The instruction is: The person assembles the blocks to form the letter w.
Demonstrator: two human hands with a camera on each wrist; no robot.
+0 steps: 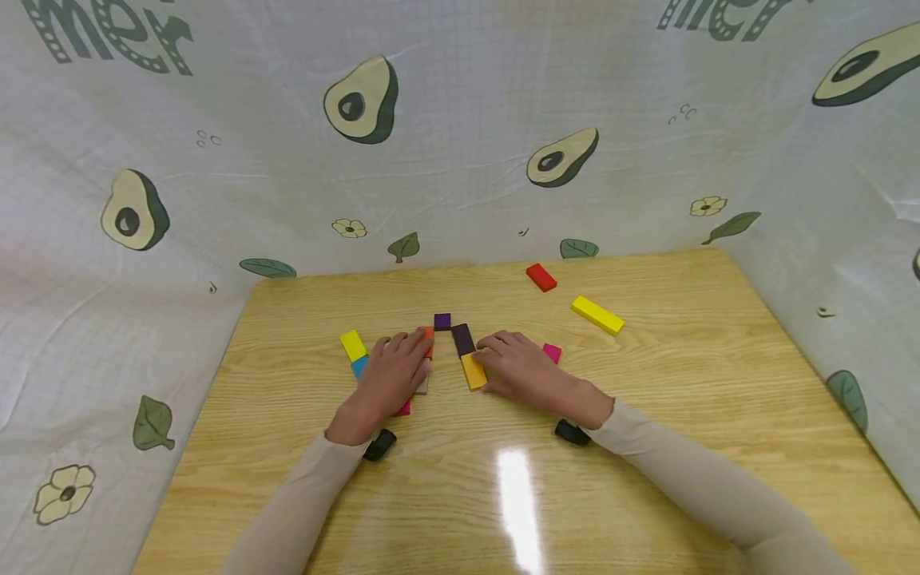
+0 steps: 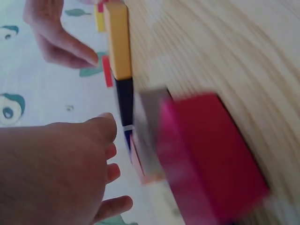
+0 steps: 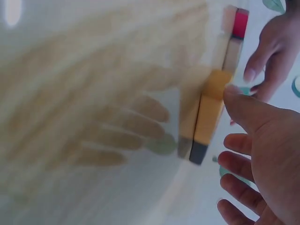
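My left hand (image 1: 394,371) lies over a row of coloured blocks, its fingertips on an orange-red block (image 1: 429,342). Just below that one is a beige block (image 1: 422,377), with a magenta block (image 2: 213,154) partly under the hand. To its left, a yellow block (image 1: 353,345) and a blue block (image 1: 359,366) line up. My right hand (image 1: 528,367) has its thumb and fingers loosely extended beside an amber block (image 1: 473,372); its thumb tip appears to touch it. A dark brown block (image 1: 463,340) adjoins the amber one. A small purple block (image 1: 442,322) sits at the top between both rows.
Farther back lie a red block (image 1: 541,277) and a long yellow block (image 1: 598,315). Another magenta block (image 1: 552,353) peeks out behind the right hand. The wooden table (image 1: 446,495) ends at a printed cloth (image 1: 460,200) at the back and sides.
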